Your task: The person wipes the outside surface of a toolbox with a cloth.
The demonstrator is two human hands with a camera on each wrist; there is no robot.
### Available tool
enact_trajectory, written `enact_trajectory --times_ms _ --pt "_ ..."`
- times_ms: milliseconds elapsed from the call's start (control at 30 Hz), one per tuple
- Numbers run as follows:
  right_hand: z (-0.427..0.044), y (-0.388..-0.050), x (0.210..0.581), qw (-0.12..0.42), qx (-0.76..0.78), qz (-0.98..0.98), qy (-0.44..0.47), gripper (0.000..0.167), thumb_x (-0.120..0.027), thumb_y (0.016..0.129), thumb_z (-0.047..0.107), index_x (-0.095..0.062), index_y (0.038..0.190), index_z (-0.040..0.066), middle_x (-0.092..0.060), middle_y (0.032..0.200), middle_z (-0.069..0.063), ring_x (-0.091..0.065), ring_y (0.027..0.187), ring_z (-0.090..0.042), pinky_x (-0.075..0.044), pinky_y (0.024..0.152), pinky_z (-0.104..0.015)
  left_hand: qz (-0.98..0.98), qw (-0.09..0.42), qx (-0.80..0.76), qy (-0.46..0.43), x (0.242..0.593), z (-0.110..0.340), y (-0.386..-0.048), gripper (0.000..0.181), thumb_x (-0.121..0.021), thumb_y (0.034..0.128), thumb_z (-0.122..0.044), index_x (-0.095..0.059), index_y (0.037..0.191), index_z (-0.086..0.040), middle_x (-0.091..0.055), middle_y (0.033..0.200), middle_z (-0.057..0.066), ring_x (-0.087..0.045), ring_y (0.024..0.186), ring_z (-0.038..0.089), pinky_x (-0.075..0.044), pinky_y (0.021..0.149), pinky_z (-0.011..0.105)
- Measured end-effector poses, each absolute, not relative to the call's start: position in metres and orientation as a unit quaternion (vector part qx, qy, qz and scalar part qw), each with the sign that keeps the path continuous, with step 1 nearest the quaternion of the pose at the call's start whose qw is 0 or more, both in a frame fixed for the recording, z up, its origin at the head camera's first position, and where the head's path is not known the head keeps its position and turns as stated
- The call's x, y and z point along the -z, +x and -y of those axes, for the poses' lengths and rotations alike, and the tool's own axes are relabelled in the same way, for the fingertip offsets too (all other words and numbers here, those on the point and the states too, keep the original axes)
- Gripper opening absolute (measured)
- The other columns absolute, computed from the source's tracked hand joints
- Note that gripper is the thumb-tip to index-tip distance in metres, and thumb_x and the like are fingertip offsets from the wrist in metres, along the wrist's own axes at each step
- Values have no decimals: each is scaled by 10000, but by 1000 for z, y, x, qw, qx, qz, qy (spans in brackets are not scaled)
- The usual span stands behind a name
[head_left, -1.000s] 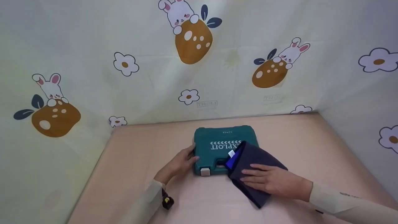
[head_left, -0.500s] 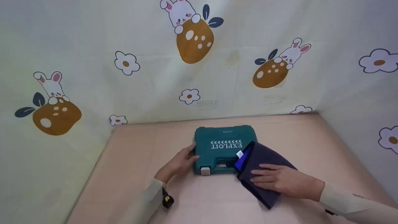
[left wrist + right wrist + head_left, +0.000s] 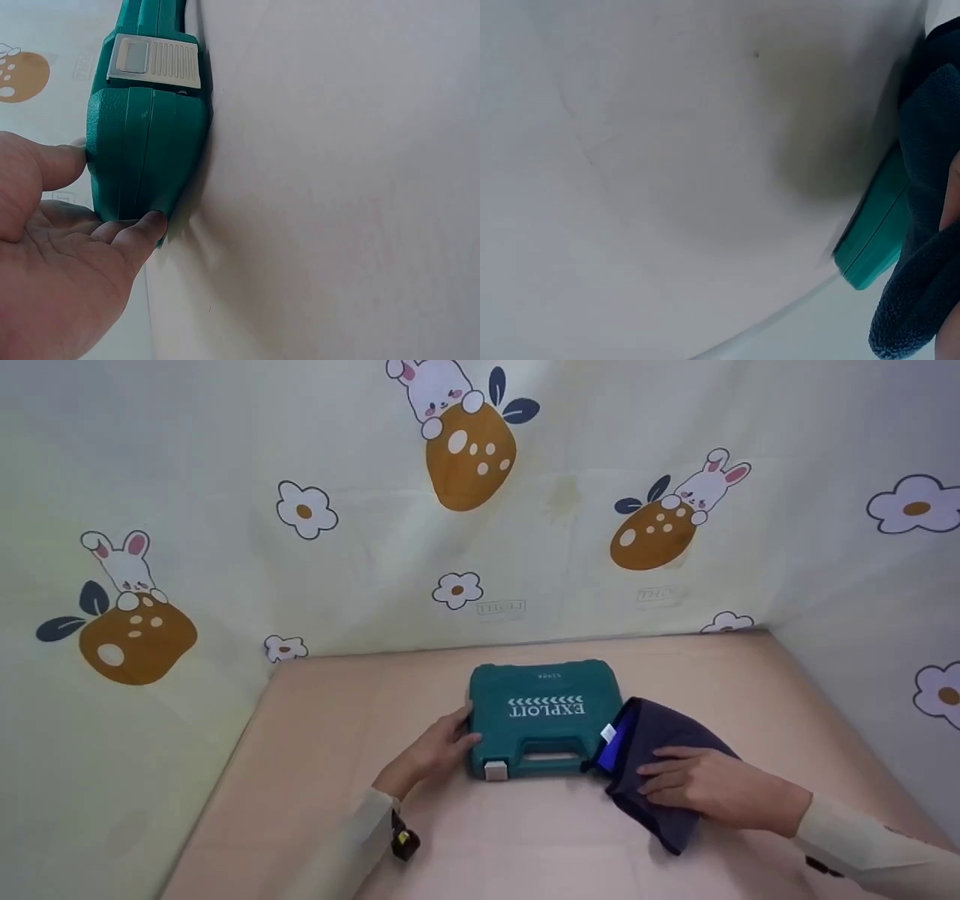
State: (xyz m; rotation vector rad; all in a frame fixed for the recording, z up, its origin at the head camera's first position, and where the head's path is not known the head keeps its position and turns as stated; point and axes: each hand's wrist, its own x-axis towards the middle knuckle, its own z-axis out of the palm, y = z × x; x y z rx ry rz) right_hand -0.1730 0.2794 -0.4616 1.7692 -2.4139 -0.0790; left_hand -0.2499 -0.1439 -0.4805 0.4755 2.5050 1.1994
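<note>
A green tool case [image 3: 544,690], lettered EXPLOIT in white, lies flat with its handle towards me. My left hand [image 3: 431,754] holds its left side, and the left wrist view shows the thumb [image 3: 61,166] on the top and the fingers [image 3: 139,236] against the edge. Right of the case is a dark cloth pouch-like piece [image 3: 686,731] with a bright blue inside and a white tag [image 3: 608,733]. My right hand [image 3: 720,787] grips it, fingers across its upper face. In the right wrist view a fold of the dark cloth [image 3: 922,292] lies between parts of the hand.
The case stands on a pale peach table [image 3: 360,712]. A fabric wall [image 3: 375,562] with printed rabbits, strawberries and flowers rises behind the table and on both sides. A silvery latch [image 3: 154,60] sits on the case's front edge.
My right hand has moved the dark cloth to the right, off the case's face, baring the lettering and the whole handle. My left hand and the case have stayed nearly still.
</note>
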Motion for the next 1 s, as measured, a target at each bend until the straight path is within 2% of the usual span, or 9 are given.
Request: enact_trajectory --times_ms 133,233,333,467,600,733,833,1000 --pt "-283 -175 460 79 -3 816 573 301 -765 841 -2 -775 1116 123 -723 1165 24 -641 1161 -171 -504 963 -482 -874 161 -427 166 482 145 -249 708 -539 1079 -262 -154 1611 2 -190 1650 187 -204 1498 332 -227 1166 473" --pt "-287 -177 455 84 -44 839 536 379 -764 770 -94 -776 1080 125 -730 1135 27 -667 1098 -175 -524 928 -486 -874 160 -429 165 483 145 -249 707 -539 1079 -260 -155 1612 0 -192 1650 187 -205 1498 331 -230 1165 471" --pt "-291 -181 444 78 -104 875 467 518 -683 715 -210 -766 1107 118 -726 1141 9 -677 1073 -221 -533 902 -510 -874 162 -429 163 483 145 -249 711 -538 1079 -268 -152 1612 -1 -193 1650 185 -205 1498 330 -230 1165 471" --pt "-291 -192 424 61 -207 916 339 590 -537 757 -257 -739 1191 87 -717 1167 -35 -678 1065 -256 -534 894 -510 -874 162 -429 162 482 144 -250 714 -531 1082 -275 -140 1615 -5 -189 1654 174 -198 1501 315 -227 1168 463" --pt "-290 -206 404 74 -319 917 228 558 -470 789 -226 -697 1248 -3 -717 1135 -94 -653 936 -226 -542 832 -350 -880 156 -420 159 481 143 -250 722 -533 1080 -290 -136 1619 -18 -192 1656 155 -203 1502 301 -230 1168 458" --pt "-286 -213 388 66 -403 901 145 444 -460 859 -158 -647 1253 -80 -677 1086 -158 -559 867 -275 -438 748 -275 -884 151 -415 154 482 140 -248 724 -541 1077 -295 -149 1617 -13 -216 1650 156 -226 1495 311 -244 1162 469" --pt "-281 -214 380 30 -464 881 90 369 -446 952 -70 -578 1293 -117 -616 1163 -209 -535 959 -297 -431 813 -276 -887 141 -414 149 480 137 -248 714 -545 1076 -275 -159 1613 -5 -238 1641 169 -246 1487 327 -261 1154 481" --pt "-261 -213 373 -18 -559 828 35 426 -408 1037 42 -413 1426 -133 -495 1341 -256 -478 1120 -329 -394 966 -375 -892 104 -421 130 468 129 -242 677 -548 1073 -241 -205 1604 2 -286 1615 207 -346 1434 384 -333 1112 515"
